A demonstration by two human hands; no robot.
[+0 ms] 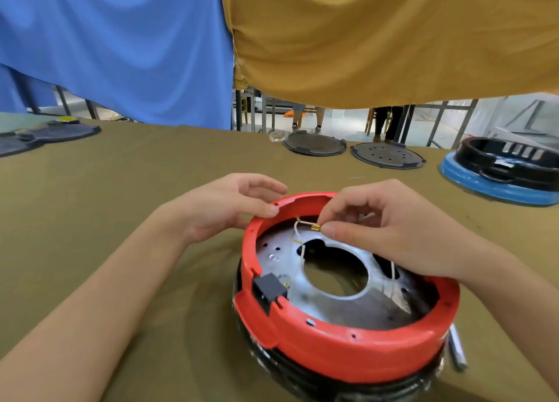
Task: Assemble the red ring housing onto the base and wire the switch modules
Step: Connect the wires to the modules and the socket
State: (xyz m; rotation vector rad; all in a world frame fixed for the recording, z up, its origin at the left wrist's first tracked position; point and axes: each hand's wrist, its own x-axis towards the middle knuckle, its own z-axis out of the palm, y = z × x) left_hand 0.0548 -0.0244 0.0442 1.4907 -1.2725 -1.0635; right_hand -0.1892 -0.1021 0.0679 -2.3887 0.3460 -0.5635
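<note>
On olive cloth (90, 220), right hand (390, 229) pinches brass terminal (316, 228) inside glossy red ring (348, 350).

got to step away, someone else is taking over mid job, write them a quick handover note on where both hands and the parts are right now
Left hand: fingers rest on the far rim of the red ring housing, steadying it.
Right hand: pinches a small brass terminal on a white wire inside the ring.
Done: housing sits on the black base; a black switch module sits in the near-left notch.
Left: seat this terminal and finish the remaining wiring; connections under the metal plate cannot be seen.
</note>
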